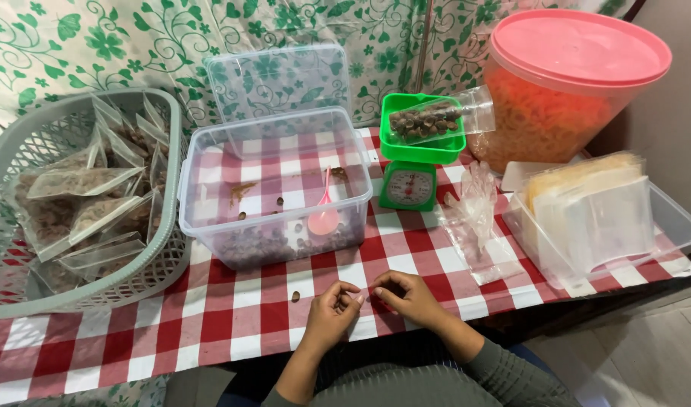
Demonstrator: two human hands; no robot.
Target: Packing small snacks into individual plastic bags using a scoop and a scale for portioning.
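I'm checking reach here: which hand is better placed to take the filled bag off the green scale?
Likely the right hand. The bag lies on the scale, up and right of both hands; the left hand sits nearer the clear tub.

Both forearms enter from the lower edge and converge toward the centre. The left hand [332,307] is loosely curled, its fingers [350,295] bent inward with the tips pointing toward the other hand. The right hand [407,298] lies palm down, knuckles raised, fingertips [381,292] meeting those of the left. The right forearm wears a dark ribbed sleeve; the left forearm is bare.
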